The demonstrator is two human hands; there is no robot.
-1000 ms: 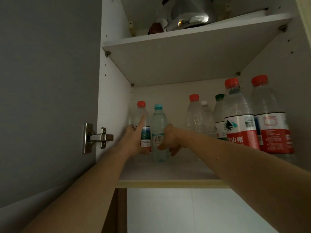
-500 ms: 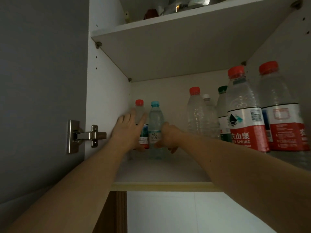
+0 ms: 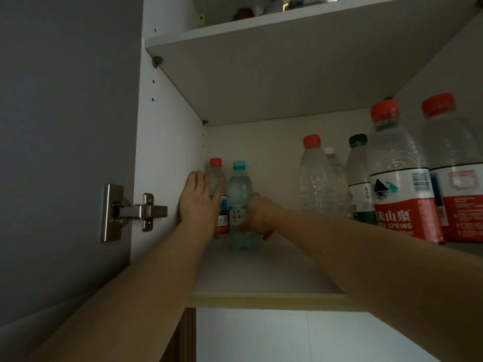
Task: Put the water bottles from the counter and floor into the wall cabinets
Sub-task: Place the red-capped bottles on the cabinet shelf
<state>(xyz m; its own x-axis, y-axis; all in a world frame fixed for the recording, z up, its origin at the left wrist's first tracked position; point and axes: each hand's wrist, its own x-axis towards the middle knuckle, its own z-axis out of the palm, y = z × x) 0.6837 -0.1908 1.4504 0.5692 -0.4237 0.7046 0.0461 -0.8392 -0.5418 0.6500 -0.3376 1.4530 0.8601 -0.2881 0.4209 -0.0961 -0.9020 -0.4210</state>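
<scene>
The left hand (image 3: 200, 202) is extended with fingers straight and together, its palm side laid against the small red-capped bottle (image 3: 218, 178) at the back left corner of the lower cabinet shelf (image 3: 261, 278). The right hand (image 3: 257, 215) has its fingers curled round the lower body of the blue-capped bottle (image 3: 239, 194), at and below the label; this bottle stands upright just beside the red-capped one. Both bottles appear full, so expect moderate weight concentrated low. The thin clear plastic walls will flex under a hard squeeze, and the smooth label band offers little friction. Recommended hold: mid-body, at the label or the waist just above it, with the thumb opposing the fingers; avoid the cap, which gives poor control for sliding. Push from low on the body to prevent tipping. Further right stands a group of bottles: a tall red-capped bottle (image 3: 316, 178), a white-capped bottle (image 3: 335, 168) behind it, a green-capped bottle (image 3: 359, 178), and two large red-labelled bottles (image 3: 402, 178) nearest the front. A door hinge (image 3: 130, 211) is mounted on the left panel.
</scene>
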